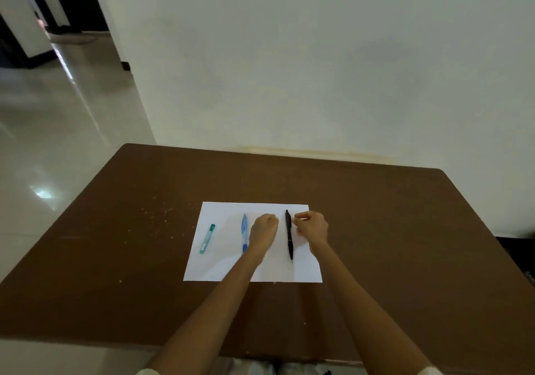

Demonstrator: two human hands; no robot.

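Black pen (289, 235) on white paper (223, 264), right hand (312, 227) at its barrel, pinch not discernible, left hand (263, 228) fisted, holding nothing

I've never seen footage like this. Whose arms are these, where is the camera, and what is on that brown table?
There is no machine here. These are a person's two bare arms, filmed by one wide-angle camera worn on the head and looking forward and down, so the arms enter from the bottom edge. On the brown table lies a white sheet of paper. On it, from left to right, lie a small green tube, a blue pen and a black pen. The left hand sits between the two pens, fingers curled, with nothing showing in it. The right hand has its fingertips right at the black pen. Whether it pinches the pen is too small to tell.
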